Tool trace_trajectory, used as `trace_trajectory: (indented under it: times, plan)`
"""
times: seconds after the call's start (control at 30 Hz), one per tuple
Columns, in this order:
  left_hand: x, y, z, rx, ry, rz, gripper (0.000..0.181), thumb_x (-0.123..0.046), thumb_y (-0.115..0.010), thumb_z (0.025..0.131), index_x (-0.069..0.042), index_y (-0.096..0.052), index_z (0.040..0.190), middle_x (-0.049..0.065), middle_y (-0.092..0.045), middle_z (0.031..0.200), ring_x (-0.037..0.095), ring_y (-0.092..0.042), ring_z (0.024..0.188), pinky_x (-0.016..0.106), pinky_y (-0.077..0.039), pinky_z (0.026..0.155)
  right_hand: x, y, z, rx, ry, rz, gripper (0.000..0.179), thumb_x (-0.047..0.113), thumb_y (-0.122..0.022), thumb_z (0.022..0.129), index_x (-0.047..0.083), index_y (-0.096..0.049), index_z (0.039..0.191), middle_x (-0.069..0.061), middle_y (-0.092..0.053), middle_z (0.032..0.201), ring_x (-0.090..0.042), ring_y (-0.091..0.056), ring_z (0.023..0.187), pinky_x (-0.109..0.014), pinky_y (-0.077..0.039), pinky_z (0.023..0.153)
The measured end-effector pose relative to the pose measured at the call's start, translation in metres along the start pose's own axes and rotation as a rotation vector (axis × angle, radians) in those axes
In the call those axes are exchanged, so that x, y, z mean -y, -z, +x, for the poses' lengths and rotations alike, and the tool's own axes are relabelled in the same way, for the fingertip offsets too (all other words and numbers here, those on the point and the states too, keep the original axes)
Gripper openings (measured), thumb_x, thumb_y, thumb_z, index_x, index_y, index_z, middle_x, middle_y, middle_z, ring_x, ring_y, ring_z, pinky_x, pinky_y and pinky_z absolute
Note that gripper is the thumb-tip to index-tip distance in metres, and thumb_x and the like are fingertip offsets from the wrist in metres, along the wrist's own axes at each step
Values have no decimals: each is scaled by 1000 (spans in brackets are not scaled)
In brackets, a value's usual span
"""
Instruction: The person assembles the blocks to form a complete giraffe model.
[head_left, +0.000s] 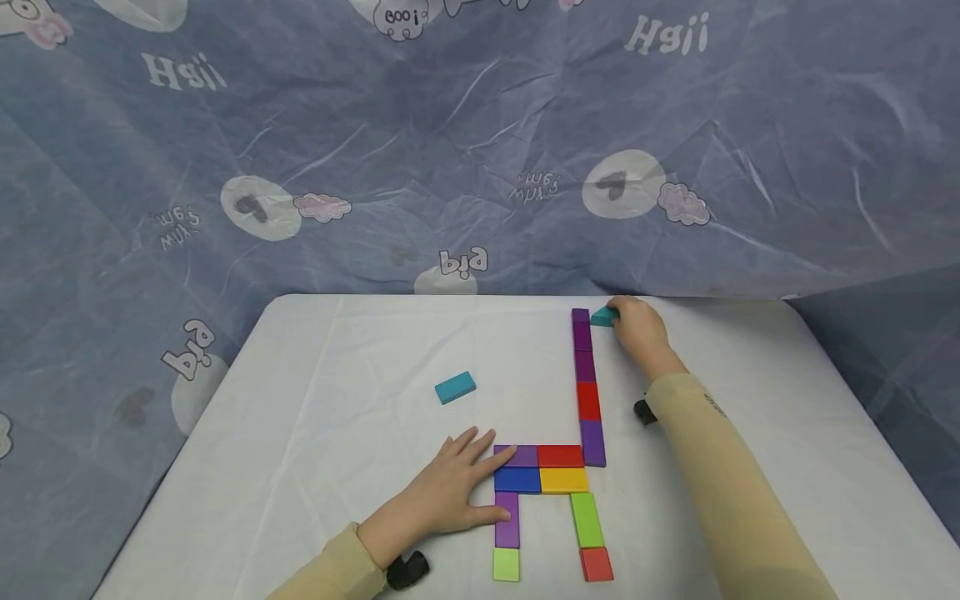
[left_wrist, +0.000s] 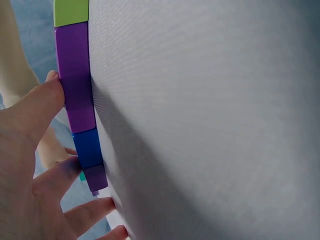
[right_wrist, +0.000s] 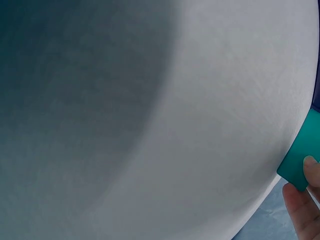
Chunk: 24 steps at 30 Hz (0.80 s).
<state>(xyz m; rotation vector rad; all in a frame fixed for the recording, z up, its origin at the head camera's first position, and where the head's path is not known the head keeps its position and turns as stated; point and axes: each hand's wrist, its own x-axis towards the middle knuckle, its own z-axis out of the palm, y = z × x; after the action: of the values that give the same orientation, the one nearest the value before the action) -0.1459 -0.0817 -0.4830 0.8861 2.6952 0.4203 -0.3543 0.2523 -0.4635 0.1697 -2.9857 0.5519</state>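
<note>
My right hand [head_left: 641, 333] pinches a teal block [head_left: 603, 317] between thumb and fingers at the far end of a column of blocks. In the right wrist view the teal block [right_wrist: 302, 150] is seen close to a dark purple block at the frame's edge. That column runs through purple blocks [head_left: 583, 365], a red block [head_left: 588, 401] and a violet block [head_left: 592, 442]. My left hand [head_left: 442, 492] lies with fingers spread, its thumb on an upright purple block [head_left: 507, 533] and its index finger on another purple block [head_left: 525, 456]. A blue block [head_left: 517, 480] sits between those two.
A second teal block [head_left: 455, 387] lies alone left of the column. Yellow [head_left: 564, 481] and red [head_left: 560, 456] blocks join the rows, with green [head_left: 587, 521], red [head_left: 597, 564] and light green [head_left: 506, 565] blocks below. A patterned blue-grey cloth [head_left: 420, 150] hangs behind the white table [head_left: 360, 350].
</note>
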Motion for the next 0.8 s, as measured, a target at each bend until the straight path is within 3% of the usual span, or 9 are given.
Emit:
trace_trajectory:
  times: [0.47, 0.67, 0.8]
  plan:
    - [-2, -1, 0, 0, -3, 0, 81, -65, -60, 86, -35, -30, 155, 8, -33, 160, 36, -25, 149, 63, -29, 114, -4, 4, -4, -4, -19, 23, 41, 1, -58, 94, -2, -54, 134, -27, -53, 138, -45, -51, 126, -58, -43, 104]
    - [-2, 1, -1, 1, -5, -1, 82, -66, -60, 86, -34, -30, 155, 9, -33, 160, 37, -25, 149, 63, -29, 114, -1, 24, -21, -67, 16, 86, 44, 8, -62, 93, 0, -54, 135, -27, -53, 135, -48, -50, 124, -62, -44, 98]
    - [0, 2, -1, 9, 1, -1, 81, -66, -60, 86, -34, -30, 155, 9, -32, 161, 37, -24, 149, 62, -28, 115, 3, 33, -42, -50, 41, 105, 41, 12, -65, 93, -1, -58, 132, -27, -57, 130, -46, -56, 115, -60, -47, 94]
